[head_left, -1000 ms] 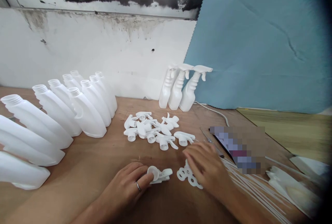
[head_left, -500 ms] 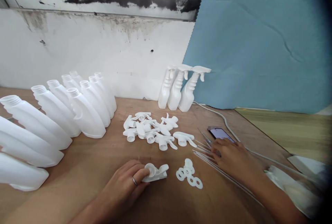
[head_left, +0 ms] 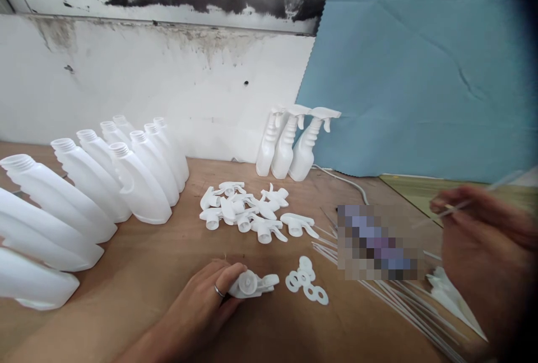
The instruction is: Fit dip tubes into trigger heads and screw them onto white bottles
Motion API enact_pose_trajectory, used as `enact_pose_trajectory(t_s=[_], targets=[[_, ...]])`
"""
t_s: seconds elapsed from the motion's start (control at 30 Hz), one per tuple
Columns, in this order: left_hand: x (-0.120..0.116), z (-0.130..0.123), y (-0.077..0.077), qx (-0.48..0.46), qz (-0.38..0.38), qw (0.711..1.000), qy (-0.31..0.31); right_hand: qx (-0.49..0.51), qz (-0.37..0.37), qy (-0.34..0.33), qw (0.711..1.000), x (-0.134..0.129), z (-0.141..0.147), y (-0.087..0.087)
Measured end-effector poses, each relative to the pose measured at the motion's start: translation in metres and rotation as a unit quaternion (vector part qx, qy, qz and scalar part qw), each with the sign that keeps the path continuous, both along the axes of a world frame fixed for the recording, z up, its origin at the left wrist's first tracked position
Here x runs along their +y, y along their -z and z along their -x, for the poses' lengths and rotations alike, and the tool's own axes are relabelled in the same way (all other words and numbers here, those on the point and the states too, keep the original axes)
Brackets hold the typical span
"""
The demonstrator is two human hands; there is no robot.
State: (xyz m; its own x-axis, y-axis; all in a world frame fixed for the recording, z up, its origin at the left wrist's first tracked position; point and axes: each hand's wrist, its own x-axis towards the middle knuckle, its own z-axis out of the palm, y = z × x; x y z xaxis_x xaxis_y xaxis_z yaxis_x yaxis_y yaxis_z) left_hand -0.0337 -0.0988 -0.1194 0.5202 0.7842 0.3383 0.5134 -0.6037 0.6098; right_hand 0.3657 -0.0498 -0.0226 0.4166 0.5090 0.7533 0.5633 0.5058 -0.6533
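Observation:
My left hand (head_left: 204, 301) is closed around a white spray trigger head (head_left: 249, 283), its round opening facing up. At the far right my right hand (head_left: 483, 240), blurred and raised, pinches a thin translucent tube (head_left: 445, 213). Several white ring washers (head_left: 311, 292) lie just right of the held trigger head. Beyond them is a pile of loose trigger heads (head_left: 244, 209). More thin tubes (head_left: 403, 307) lie on the wooden table between the washers and my right hand.
Several open white bottles (head_left: 145, 195) stand on the left. Three bottles with spray heads (head_left: 302, 153) stand by the wall. A pixelated patch covers something right of the pile. A grey cable (head_left: 347, 180) and clear plastic bag (head_left: 451, 296) lie at right.
My right hand has lifted off the tubes and moved right, now with a tube in its fingers. The trigger head in my left hand has turned slightly, its opening more upward.

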Motion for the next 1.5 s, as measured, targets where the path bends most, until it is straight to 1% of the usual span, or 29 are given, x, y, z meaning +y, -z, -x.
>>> enact_pose_trajectory(t_s=[0.03,0.07,0.1,0.13,0.17,0.23,0.33,0.37,0.4,0.43,0.47,0.53,0.6,0.67,0.9,1.0,1.07,1.17,1.23,1.37,1.5], targets=[[0.000,0.000,0.000,0.000,0.001,1.000,-0.005,0.104,-0.005,-0.049,0.993,0.005,-0.006,0.001],[0.000,0.000,0.001,0.001,0.002,1.000,-0.008,0.194,0.007,-0.086,0.977,0.010,-0.009,0.003],[0.000,0.000,0.001,0.002,0.003,1.000,-0.009,0.261,0.032,-0.112,0.958,0.014,-0.009,0.006],[0.001,0.000,0.001,0.004,0.006,1.000,-0.007,0.298,0.062,-0.122,0.945,0.018,-0.005,0.011],[0.001,0.000,0.001,0.006,0.010,1.000,-0.003,0.312,0.091,-0.131,0.937,0.020,0.005,0.017],[0.001,0.000,0.000,0.007,0.012,1.000,0.001,0.295,0.144,-0.171,0.929,0.018,0.037,0.032],[0.001,0.001,0.001,-0.002,-0.006,1.000,0.002,0.246,0.233,-0.247,0.908,0.001,0.102,0.054],[0.001,0.002,0.001,-0.005,-0.011,1.000,0.004,0.222,0.258,-0.277,0.899,-0.007,0.123,0.059],[0.001,0.002,0.002,-0.007,-0.014,1.000,0.005,0.167,0.299,-0.327,0.881,-0.014,0.141,0.063],[0.001,0.002,0.002,-0.007,-0.014,1.000,0.005,0.130,0.323,-0.361,0.865,-0.021,0.157,0.065],[0.001,0.003,0.003,-0.007,-0.013,1.000,0.005,0.108,0.330,-0.381,0.857,-0.027,0.169,0.067],[0.001,0.003,0.003,-0.005,-0.004,1.000,0.006,0.041,0.306,-0.414,0.856,-0.035,0.184,0.066],[0.002,0.002,0.002,-0.007,-0.001,1.000,0.013,-0.022,0.272,-0.426,0.863,-0.036,0.189,0.065],[0.003,0.002,0.002,-0.010,-0.005,1.000,0.019,-0.062,0.254,-0.428,0.865,-0.034,0.190,0.064],[0.003,0.002,0.003,-0.012,-0.004,1.000,0.028,-0.136,0.246,-0.429,0.858,-0.031,0.190,0.067],[0.003,0.002,0.002,-0.007,-0.001,1.000,0.029,-0.186,0.243,-0.428,0.850,-0.029,0.192,0.063],[0.003,0.002,0.001,0.000,-0.006,0.999,0.036,-0.208,0.241,-0.439,0.840,-0.027,0.193,0.060],[0.004,0.001,0.001,0.009,-0.021,0.998,0.055,-0.207,0.229,-0.465,0.830,-0.027,0.195,0.057],[0.005,0.001,0.000,0.010,-0.029,0.998,0.063,-0.205,0.223,-0.470,0.829,-0.027,0.195,0.058],[0.005,0.000,0.000,0.019,-0.042,0.997,0.058,-0.208,0.229,-0.462,0.831,-0.028,0.194,0.062],[0.004,-0.001,-0.001,0.023,-0.047,0.997,0.052,-0.203,0.226,-0.472,0.827,-0.030,0.195,0.060]])
